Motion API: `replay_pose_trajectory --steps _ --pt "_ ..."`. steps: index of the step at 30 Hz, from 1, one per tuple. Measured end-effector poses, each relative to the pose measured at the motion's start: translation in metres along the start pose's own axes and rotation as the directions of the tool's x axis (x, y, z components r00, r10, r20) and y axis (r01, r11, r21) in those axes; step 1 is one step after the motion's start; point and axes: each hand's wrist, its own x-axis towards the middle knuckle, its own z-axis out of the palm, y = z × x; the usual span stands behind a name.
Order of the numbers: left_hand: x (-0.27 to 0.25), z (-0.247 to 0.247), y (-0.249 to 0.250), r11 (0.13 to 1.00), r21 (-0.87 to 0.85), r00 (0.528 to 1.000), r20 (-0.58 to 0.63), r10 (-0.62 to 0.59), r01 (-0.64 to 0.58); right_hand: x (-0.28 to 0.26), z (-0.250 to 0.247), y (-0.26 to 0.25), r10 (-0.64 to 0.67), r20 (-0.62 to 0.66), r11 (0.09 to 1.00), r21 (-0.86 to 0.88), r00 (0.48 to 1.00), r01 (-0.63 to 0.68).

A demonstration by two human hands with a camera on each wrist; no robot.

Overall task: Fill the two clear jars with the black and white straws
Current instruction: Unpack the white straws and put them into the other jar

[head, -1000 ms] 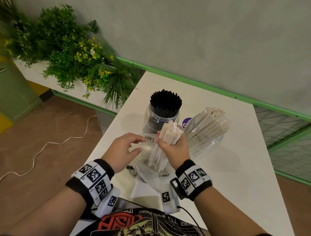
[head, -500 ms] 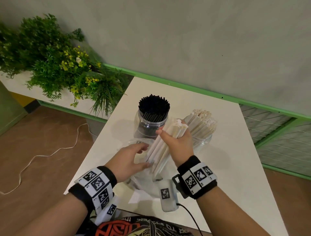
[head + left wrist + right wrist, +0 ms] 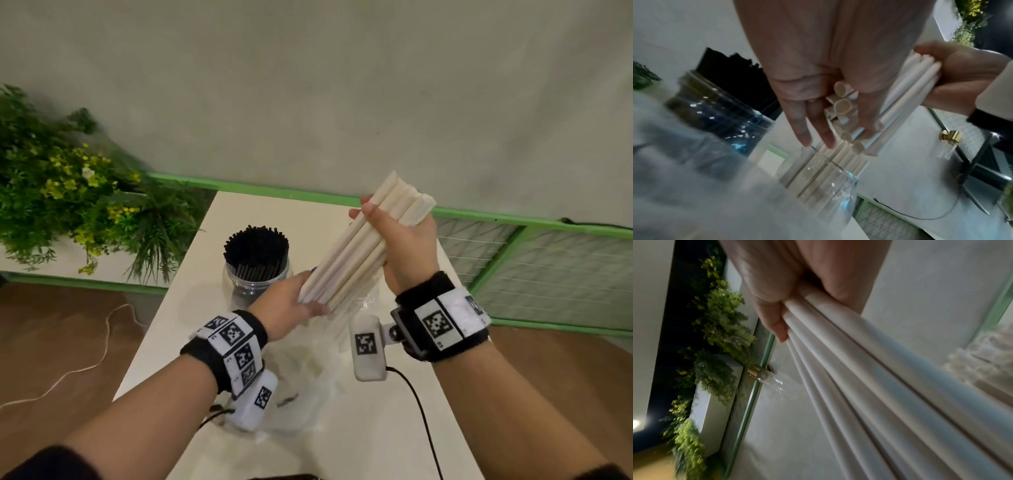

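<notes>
My right hand (image 3: 400, 240) grips a bundle of white straws (image 3: 356, 253) near its upper end and holds it slanted above the table. The left hand (image 3: 291, 303) rests its palm and straight fingers against the bundle's lower ends (image 3: 842, 107). A clear jar packed with black straws (image 3: 255, 274) stands upright to the left of the bundle. The second clear jar (image 3: 828, 178), holding white straws, sits just beneath my left hand; in the head view the bundle and my hands mostly hide it. In the right wrist view my right hand's fingers (image 3: 777, 288) wrap the straws (image 3: 859, 361).
A crumpled clear plastic bag (image 3: 301, 377) lies on the white table (image 3: 376, 445) between my wrists. A planter of green foliage (image 3: 68, 192) stands left of the table. A green rail (image 3: 274, 188) and wire mesh (image 3: 548, 267) border the far and right sides.
My right hand has lifted the white straw bundle up and to the right, clear of the plastic bag. The left hand left the bag and came against the bundle's lower ends.
</notes>
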Motion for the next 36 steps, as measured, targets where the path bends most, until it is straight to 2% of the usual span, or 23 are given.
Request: replay_pose_trajectory --steps 4,7,10,14,18,24,26,28,31,34,36 --pt "0.026 0.002 -0.003 0.996 0.08 0.998 -0.045 -0.035 0.039 0.026 -0.02 -0.006 -0.051 -0.199 0.995 0.074 0.979 0.067" --pt "0.034 0.011 -0.006 0.949 0.315 1.0 -0.007 -0.007 0.009 0.037 -0.028 0.002 -0.05 -0.287 0.991 0.101 0.957 0.082" --pt "0.038 0.02 -0.008 0.889 0.451 0.996 0.077 0.049 -0.079 0.039 -0.03 0.011 -0.035 -0.329 0.997 0.052 0.944 0.056" --pt "0.039 0.025 -0.01 0.752 0.646 0.989 0.14 0.053 -0.132 0.043 -0.034 0.024 -0.029 -0.33 0.999 -0.048 0.944 0.014" --pt "0.041 0.025 -0.015 0.69 0.705 0.984 0.168 0.061 -0.163 0.05 -0.036 0.038 -0.073 -0.329 0.989 -0.147 0.942 0.025" --pt "0.041 0.022 -0.013 0.695 0.709 0.986 0.166 0.002 -0.121 0.041 -0.018 0.051 -0.128 -0.222 0.95 -0.307 0.966 0.056" --pt "0.043 0.02 -0.015 0.727 0.679 0.985 0.173 -0.02 -0.104 0.037 -0.014 0.057 -0.121 -0.158 0.932 -0.358 0.98 0.057" --pt "0.044 0.017 -0.017 0.813 0.577 0.985 0.171 -0.028 -0.077 0.035 -0.014 0.061 -0.091 -0.113 0.919 -0.391 0.989 0.04" --pt "0.044 0.012 -0.019 0.921 0.389 0.989 0.122 -0.089 0.034 0.031 -0.028 0.066 -0.011 -0.05 0.898 -0.439 0.999 -0.012" --pt "0.047 0.01 -0.02 0.973 0.197 0.988 0.064 -0.138 0.123 0.02 -0.059 0.075 0.055 0.059 0.886 -0.463 0.997 -0.022" --pt "0.051 0.012 -0.017 0.984 0.105 0.988 0.028 -0.149 0.146 0.014 -0.084 0.085 0.101 0.084 0.843 -0.536 0.991 -0.041"
